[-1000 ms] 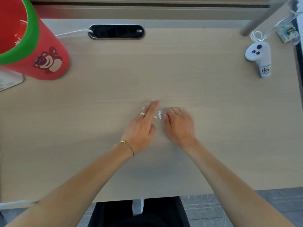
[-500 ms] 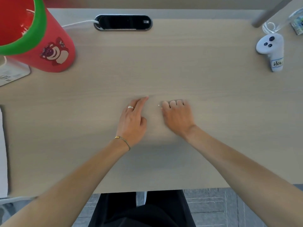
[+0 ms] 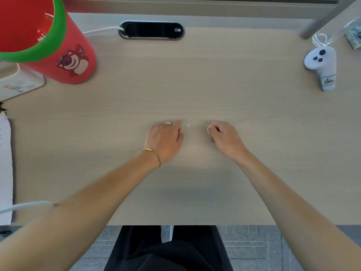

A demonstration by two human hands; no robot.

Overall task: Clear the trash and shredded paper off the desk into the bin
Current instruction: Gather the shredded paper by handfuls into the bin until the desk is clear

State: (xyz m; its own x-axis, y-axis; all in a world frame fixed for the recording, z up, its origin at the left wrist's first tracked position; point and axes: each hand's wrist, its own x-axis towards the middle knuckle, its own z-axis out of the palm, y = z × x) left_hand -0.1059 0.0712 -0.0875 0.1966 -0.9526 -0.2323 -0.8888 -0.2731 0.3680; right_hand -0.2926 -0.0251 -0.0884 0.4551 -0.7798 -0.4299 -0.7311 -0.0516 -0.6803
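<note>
My left hand (image 3: 166, 139) rests on the desk (image 3: 195, 85) near its middle, fingers curled under, with no paper visible in it. My right hand (image 3: 224, 137) sits a short gap to its right, also curled, and a white sliver of shredded paper (image 3: 208, 131) shows at its fingertips. One tiny white speck (image 3: 188, 125) lies on the wood between the hands. The red bin (image 3: 78, 61) with a green rim and a bear picture stands at the back left, with a few shreds (image 3: 46, 16) inside it.
A white controller (image 3: 322, 63) with a name label lies at the back right beside a cable. A black cable port (image 3: 151, 30) is set in the desk's back edge. A white box (image 3: 19, 85) and paper (image 3: 4, 163) sit at the left edge.
The small shreds that lay between my hands are gone from the desk except one speck. My right fingers closed over them and curled. Both hands moved apart, and the left fingers curled in.
</note>
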